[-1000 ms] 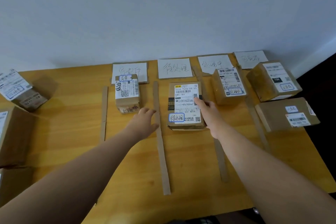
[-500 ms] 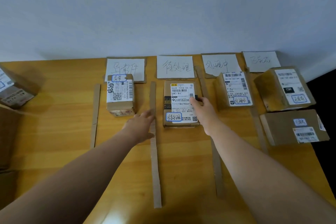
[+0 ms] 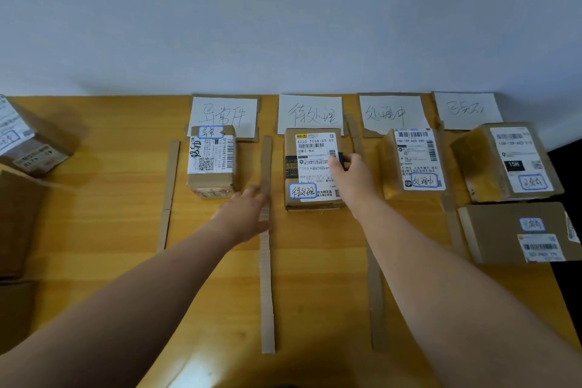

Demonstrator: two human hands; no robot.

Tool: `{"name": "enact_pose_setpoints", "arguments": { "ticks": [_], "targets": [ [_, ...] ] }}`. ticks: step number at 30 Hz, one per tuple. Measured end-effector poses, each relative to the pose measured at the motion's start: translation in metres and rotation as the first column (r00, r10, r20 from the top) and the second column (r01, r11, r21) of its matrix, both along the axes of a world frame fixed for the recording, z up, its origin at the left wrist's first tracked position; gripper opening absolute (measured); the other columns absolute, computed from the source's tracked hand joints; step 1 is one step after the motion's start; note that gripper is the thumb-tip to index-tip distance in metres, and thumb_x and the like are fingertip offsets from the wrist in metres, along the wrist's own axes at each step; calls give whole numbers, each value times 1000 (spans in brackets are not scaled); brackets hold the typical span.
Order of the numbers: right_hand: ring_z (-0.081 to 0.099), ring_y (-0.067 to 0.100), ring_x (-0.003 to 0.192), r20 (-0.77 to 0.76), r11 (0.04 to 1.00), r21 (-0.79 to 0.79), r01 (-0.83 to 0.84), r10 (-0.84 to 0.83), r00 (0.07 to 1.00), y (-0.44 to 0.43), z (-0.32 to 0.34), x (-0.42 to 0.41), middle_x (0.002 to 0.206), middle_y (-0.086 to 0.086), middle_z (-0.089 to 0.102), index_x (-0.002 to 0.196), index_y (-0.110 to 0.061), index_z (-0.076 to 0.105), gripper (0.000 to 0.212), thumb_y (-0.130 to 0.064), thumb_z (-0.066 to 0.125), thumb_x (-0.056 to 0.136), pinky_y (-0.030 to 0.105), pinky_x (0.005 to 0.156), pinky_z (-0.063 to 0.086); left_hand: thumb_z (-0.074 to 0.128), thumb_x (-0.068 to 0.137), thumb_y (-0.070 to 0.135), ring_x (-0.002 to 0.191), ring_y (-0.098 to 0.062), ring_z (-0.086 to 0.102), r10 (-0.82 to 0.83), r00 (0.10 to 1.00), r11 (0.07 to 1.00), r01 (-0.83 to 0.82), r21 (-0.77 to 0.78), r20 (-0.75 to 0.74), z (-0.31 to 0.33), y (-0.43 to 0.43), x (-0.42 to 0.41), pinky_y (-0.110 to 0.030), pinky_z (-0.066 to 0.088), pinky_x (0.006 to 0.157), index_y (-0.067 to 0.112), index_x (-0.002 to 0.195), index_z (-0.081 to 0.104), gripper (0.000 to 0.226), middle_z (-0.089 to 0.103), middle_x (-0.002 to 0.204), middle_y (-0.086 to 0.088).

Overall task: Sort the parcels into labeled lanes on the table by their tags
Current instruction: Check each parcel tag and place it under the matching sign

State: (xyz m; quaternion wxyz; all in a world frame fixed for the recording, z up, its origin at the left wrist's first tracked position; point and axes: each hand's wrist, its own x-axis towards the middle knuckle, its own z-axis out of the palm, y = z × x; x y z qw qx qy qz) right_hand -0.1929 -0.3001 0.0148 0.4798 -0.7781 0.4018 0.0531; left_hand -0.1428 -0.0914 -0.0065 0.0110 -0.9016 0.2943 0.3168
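Four lanes on the wooden table (image 3: 220, 277) are headed by handwritten paper labels (image 3: 310, 113). In the second lane lies a brown parcel (image 3: 307, 167) with a blue-framed tag. My right hand (image 3: 351, 179) rests on its top right edge, fingers laid over the shipping label. My left hand (image 3: 248, 214) hovers open and holds nothing, its straight fingers over the cardboard divider strip (image 3: 266, 277) left of that parcel. One tagged parcel (image 3: 211, 164) stands in the first lane and another (image 3: 412, 164) in the third. The fourth lane holds two parcels (image 3: 507, 161) (image 3: 516, 230).
More parcels (image 3: 28, 142) (image 3: 15, 220) sit at the table's far left, outside the lanes. Other cardboard strips (image 3: 168, 195) (image 3: 374, 293) mark the lane borders. A pale wall (image 3: 283, 25) closes the back, and the table's right edge drops to a dark floor.
My right hand has slid the second-lane parcel farther back, up to its paper label. My left hand has barely moved beside the divider strip.
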Motion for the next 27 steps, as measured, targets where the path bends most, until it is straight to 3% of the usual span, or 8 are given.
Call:
{"name": "enact_pose_setpoints", "arguments": {
  "ticks": [6,10,13,19,22,27],
  "targets": [
    [60,17,85,-89,966,-226,-123,106,990,-7,11,-5,111,3,61,138,-12,38,61,-54,45,94,26,52,41,58,90,43,135,-31,37,-14,999,999,15,-37,46,14,-2,1,-47,42,105,21,147,30,67,27,154,-7],
    [51,13,71,-87,922,-327,-209,191,978,-8,29,-11,97,-1,54,136,-10,40,55,-50,42,98,26,49,38,56,91,43,136,-29,38,-15,996,997,22,-77,93,29,-5,-3,-46,41,106,20,148,30,66,29,153,-7],
    [54,16,79,-108,874,-397,-281,260,960,-5,39,-22,108,5,61,130,-11,44,46,-43,46,98,26,50,37,53,93,42,135,-29,39,-24,990,996,37,-87,137,42,-4,-13,-46,42,105,21,147,31,63,30,153,-7],
    [52,25,113,-96,765,-540,-352,359,928,4,59,-42,126,7,57,129,-11,51,38,-31,51,96,35,84,46,50,95,41,136,-29,38,2,978,989,29,-145,207,72,8,-31,-43,41,107,19,147,32,59,30,153,-7],
    [53,25,110,-92,686,-633,-359,394,914,17,69,-47,123,7,57,130,-13,50,38,-29,52,95,35,86,47,49,96,39,132,-28,41,66,974,978,-20,-208,218,87,22,-37,-42,42,104,19,146,35,55,34,150,-6],
    [49,25,118,-86,691,-622,-369,408,909,50,81,-54,131,8,52,135,-15,45,43,-28,51,95,37,91,45,47,97,37,127,-28,44,102,956,967,-30,-252,276,104,57,-41,-42,44,101,18,141,41,48,42,143,-5]
  ]
}}
